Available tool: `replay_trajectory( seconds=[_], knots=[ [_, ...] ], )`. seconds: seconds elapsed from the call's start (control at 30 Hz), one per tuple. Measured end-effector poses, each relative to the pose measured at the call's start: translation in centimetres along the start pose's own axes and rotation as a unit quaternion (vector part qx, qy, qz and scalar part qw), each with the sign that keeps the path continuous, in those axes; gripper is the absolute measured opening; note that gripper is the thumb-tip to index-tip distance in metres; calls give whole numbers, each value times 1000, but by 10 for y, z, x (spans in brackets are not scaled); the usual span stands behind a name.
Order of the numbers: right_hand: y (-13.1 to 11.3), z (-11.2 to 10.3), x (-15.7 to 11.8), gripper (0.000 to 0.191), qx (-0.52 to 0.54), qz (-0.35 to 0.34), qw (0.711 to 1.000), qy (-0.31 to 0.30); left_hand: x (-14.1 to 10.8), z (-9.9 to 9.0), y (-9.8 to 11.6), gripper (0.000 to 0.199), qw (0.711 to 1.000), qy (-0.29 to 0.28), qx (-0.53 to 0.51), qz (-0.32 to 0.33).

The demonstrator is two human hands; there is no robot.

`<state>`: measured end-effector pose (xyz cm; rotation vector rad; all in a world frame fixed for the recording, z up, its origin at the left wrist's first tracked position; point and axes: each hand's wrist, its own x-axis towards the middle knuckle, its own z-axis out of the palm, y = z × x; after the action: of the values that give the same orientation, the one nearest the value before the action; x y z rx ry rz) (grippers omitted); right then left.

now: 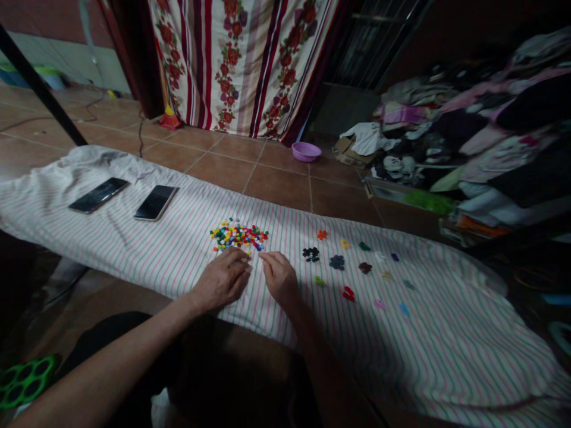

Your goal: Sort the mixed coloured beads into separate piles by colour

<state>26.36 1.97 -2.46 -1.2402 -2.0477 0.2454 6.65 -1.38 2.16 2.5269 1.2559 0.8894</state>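
Note:
A loose pile of small multicoloured beads [238,236] lies on the striped cloth just beyond my hands. My left hand [222,278] rests palm down at the pile's near edge, fingers bent together; whatever is under them is hidden. Close to its fingertips is a yellow bead [248,253]. My right hand [279,276] is closed, thumb and forefinger pinched beside the pile; anything between them is too small to name. To its right sit small groups sorted by colour, among them black pieces [311,255], dark grey pieces [337,262], orange pieces [322,235] and red pieces [348,293].
A striped cloth [191,249] covers the long surface. Two phones, one dark [99,195] and one light-edged [156,203], lie at the left. Beyond are a purple basin [306,151] on the tiled floor, a flowered curtain [241,65] and heaped clothes [486,131].

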Motion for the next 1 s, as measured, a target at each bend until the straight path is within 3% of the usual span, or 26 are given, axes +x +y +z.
replay_trajectory(
  seconds=[0.1, 0.23, 0.5, 0.73, 1.0],
  knots=[
    [1, -2, -2, 35, 9, 2, 1000, 2, -11, -12, 2, 28, 998, -48, -21, -26],
    [1, -4, -5, 36, 13, 5, 1000, -5, -20, -9, 2, 26, 992, -120, -25, -38],
    [-1, -2, -2, 33, 18, 22, 1000, -1, -3, 12, -3, 33, 994, -64, 19, -89],
    [-5, 5, 10, 36, -43, 75, 996, 19, 3, 20, -7, 31, 992, 35, 5, -122],
    [-11, 15, 18, 42, -90, 92, 991, 29, 16, 30, 7, 28, 994, 23, 41, -98]
  ],
)
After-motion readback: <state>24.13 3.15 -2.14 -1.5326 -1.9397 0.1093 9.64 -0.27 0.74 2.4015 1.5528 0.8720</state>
